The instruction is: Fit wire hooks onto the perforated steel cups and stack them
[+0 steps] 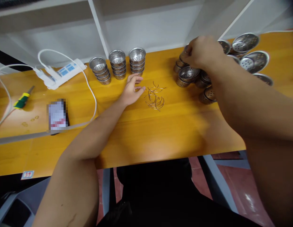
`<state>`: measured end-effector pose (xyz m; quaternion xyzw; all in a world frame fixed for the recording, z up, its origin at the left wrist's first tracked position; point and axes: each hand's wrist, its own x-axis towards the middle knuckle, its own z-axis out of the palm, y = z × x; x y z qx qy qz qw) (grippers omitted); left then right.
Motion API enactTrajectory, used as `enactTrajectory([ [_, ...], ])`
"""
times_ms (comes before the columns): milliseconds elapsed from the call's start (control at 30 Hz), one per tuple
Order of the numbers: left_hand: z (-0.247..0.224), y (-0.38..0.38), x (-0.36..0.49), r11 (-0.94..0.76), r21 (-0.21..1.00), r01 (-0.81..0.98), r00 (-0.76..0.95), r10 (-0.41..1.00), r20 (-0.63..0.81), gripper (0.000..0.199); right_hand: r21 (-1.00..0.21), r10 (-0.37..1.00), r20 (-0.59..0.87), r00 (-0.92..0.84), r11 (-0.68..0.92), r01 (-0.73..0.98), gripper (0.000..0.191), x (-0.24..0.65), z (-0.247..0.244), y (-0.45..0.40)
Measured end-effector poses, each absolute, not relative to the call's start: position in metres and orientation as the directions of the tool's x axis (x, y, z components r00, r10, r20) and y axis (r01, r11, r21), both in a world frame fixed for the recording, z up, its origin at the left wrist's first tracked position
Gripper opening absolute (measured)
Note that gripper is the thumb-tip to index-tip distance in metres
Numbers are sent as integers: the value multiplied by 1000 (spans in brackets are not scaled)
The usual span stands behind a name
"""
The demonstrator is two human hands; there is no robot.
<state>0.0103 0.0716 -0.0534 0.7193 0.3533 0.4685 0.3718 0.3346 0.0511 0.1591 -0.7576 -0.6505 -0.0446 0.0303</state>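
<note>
My left hand [132, 91] rests just above the table with its fingers apart and nothing in them. Close to its fingertips lies a small loose pile of thin curved metal wires [155, 97]. Out to the right, my right hand [202, 52] is bent over a group of perforated metal cups [189, 74], its fingers closed at the rim of a perforated metal cup [183, 60]. That hand is slightly blurred and covers part of the cups behind it.
Three neat stacks of perforated metal cups [117, 64] stand along the back wall. More cups [254, 61] lean at the far right. On the left are a white power strip [66, 72] with cables, a phone [57, 116] and a yellow-green screwdriver [22, 100].
</note>
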Motion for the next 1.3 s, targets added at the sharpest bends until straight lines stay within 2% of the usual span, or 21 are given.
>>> enactTrajectory([
  [67, -52, 71, 10, -471, 867, 166, 321, 857, 404, 48, -56, 974, 181, 139, -131, 990, 36, 334, 165, 43],
  [133, -51, 70, 10, -465, 872, 153, 342, 853, 395, 49, -128, 962, 264, 64, -31, 991, 30, 334, 167, 32],
  [233, -52, 69, 11, -468, 879, 89, 396, 827, 400, 68, -220, 915, 330, -232, 314, 924, 23, 331, 157, 12],
  [300, -50, 67, 13, -497, 866, 52, 439, 790, 427, 87, -295, 817, 336, -469, 564, 771, 18, 323, 140, -1],
  [367, -47, 64, 14, -541, 840, 43, 467, 754, 462, 100, -375, 721, 330, -610, 693, 616, 20, 312, 118, -11],
  [433, -42, 61, 15, -582, 811, 62, 472, 733, 490, 103, -437, 698, 320, -640, 708, 554, 26, 300, 96, -17],
  [533, -37, 59, 15, -608, 787, 110, 459, 733, 502, 100, -487, 744, 313, -591, 660, 573, 33, 286, 71, -23],
  [667, -35, 60, 11, -641, 750, 163, 443, 727, 525, 92, -499, 774, 351, -526, 631, 595, 59, 272, 53, -30],
  [733, -36, 60, 9, -681, 713, 164, 467, 691, 552, 90, -485, 763, 372, -529, 646, 590, 65, 266, 48, -32],
  [867, -41, 63, 5, -747, 652, 132, 527, 610, 592, 89, -489, 761, 383, -524, 648, 584, 52, 257, 37, -30],
  [933, -44, 66, 3, -764, 633, 125, 536, 588, 605, 85, -510, 751, 423, -506, 659, 553, 38, 254, 32, -27],
  [1000, -46, 69, 2, -775, 621, 115, 542, 573, 615, 81, -538, 737, 471, -484, 675, 505, 34, 253, 30, -26],
  [1167, -45, 69, 2, -781, 614, 114, 563, 560, 608, 89, -651, 782, 509, -359, 623, 434, 65, 250, 33, -24],
  [1300, -40, 63, 3, -778, 618, 115, 573, 560, 598, 85, -700, 801, 498, -333, 598, 392, 78, 249, 36, -19],
])
